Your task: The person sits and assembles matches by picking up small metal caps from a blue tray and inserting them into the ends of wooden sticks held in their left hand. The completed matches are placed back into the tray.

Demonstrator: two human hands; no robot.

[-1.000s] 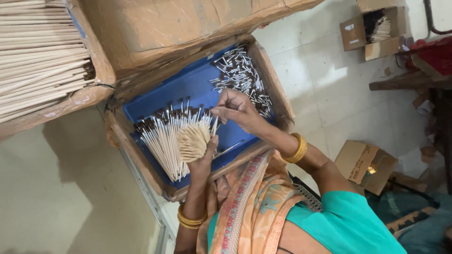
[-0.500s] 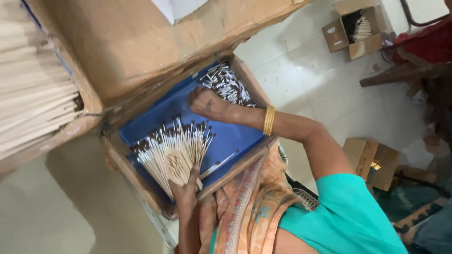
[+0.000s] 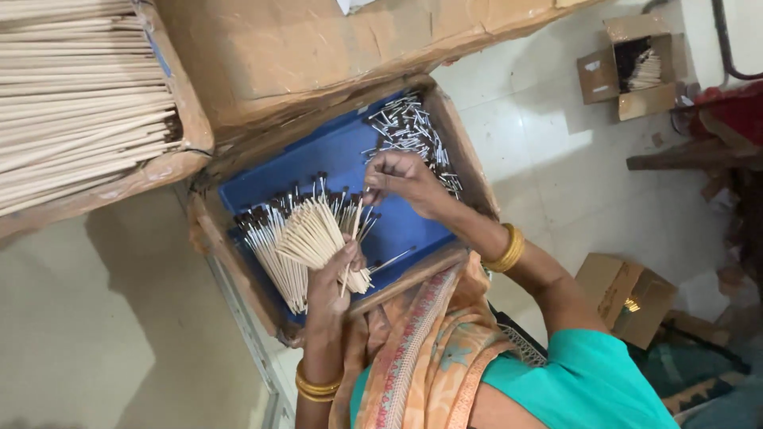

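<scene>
Closed around a fanned bundle of thin pale sticks (image 3: pixel 314 234), the left hand (image 3: pixel 338 274) keeps its grip low in the blue-lined cardboard tray (image 3: pixel 397 230). The right hand (image 3: pixel 401 176) pinches one stick (image 3: pixel 355 218) between its fingertips, its grip shut on the upper end, just beside the bundle's dark-tipped heads. More finished sticks (image 3: pixel 270 254) lie in the tray under the bundle, and a heap of small metal caps (image 3: pixel 413 131) fills the far corner. A larger carton of long bare sticks (image 3: pixel 79 95) sits beside the tray (both on the pale surface (image 3: pixel 95 334)). Beyond lies a tiled floor (image 3: pixel 548 167) with small open boxes (image 3: pixel 628 67). Half a second ago the right hand was reaching into the metal caps; it has now come back to the bundle.
</scene>
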